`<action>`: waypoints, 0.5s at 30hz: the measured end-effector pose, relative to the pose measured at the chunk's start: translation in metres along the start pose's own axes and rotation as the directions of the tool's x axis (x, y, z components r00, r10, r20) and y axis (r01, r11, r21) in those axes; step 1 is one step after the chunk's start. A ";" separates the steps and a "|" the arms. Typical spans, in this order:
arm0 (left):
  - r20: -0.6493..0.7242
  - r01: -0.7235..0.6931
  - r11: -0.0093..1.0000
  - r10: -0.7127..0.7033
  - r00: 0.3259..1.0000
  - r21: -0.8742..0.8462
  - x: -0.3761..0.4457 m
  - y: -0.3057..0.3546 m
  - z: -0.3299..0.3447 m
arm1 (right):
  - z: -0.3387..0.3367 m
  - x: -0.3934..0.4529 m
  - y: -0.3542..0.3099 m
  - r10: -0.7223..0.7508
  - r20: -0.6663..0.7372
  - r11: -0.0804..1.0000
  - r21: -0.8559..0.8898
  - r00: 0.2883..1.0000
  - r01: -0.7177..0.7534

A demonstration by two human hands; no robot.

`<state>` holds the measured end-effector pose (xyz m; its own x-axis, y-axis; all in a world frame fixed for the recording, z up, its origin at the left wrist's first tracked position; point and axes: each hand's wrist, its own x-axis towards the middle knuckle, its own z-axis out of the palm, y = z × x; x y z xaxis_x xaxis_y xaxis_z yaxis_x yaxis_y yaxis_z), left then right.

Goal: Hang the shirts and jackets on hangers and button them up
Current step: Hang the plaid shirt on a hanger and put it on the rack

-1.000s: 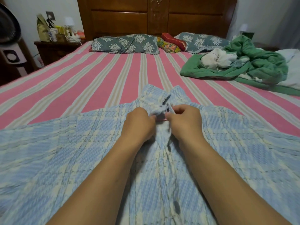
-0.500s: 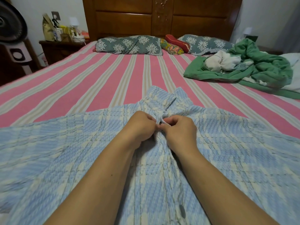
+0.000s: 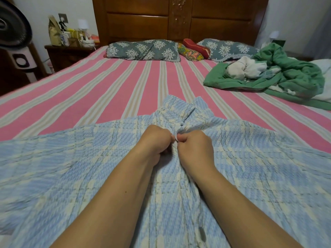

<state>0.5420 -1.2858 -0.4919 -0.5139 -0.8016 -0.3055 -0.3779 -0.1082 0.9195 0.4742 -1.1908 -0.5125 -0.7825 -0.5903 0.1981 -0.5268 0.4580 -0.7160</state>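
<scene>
While the shirt (image 3: 250, 176) is lying flat on the bed (image 3: 107, 90) for support, the left hand (image 3: 154, 142) and right hand (image 3: 195, 147) are pinching its front edges together, apparently fastening a button.

Light-blue-and-cream plaid woven shirt (image 3: 250, 167) spread flat, front up, across near end of bed, collar (image 3: 180, 110) pointing toward headboard. Sleeves fanned out wide to both sides, fabric lying smooth apart from bunching along centre placket. Collar folded down, slightly open at neck. One small dark button (image 3: 182, 125) visible just below collar, another dark button (image 3: 202, 236) far down placket near bottom edge of view. Placket pinched together between the two at upper chest. Hanger inside not discernible.
</scene>
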 end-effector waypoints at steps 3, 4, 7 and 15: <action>-0.002 0.004 1.000 -0.004 1.000 -0.009 0.004 -0.006 0.002 | 0.001 0.003 0.001 -0.013 0.056 0.997 -0.070 0.998 0.017; 0.002 -0.016 1.000 0.016 1.000 0.015 0.005 -0.007 0.002 | 0.000 0.005 0.002 0.005 0.078 0.999 -0.053 0.997 -0.001; 0.016 -0.130 0.974 0.130 0.991 0.188 0.005 -0.004 0.005 | -0.007 0.008 -0.003 0.051 0.145 0.999 0.009 0.988 -0.053; 0.023 -0.308 0.834 0.335 0.942 0.458 0.005 -0.006 0.003 | -0.091 0.053 -0.030 -0.076 -0.151 0.995 -0.077 0.986 0.065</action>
<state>0.5393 -1.2874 -0.4994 -0.6287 -0.7775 0.0146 -0.5094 0.4260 0.7477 0.4184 -1.1760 -0.4194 -0.7811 -0.5165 0.3509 -0.6007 0.4682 -0.6480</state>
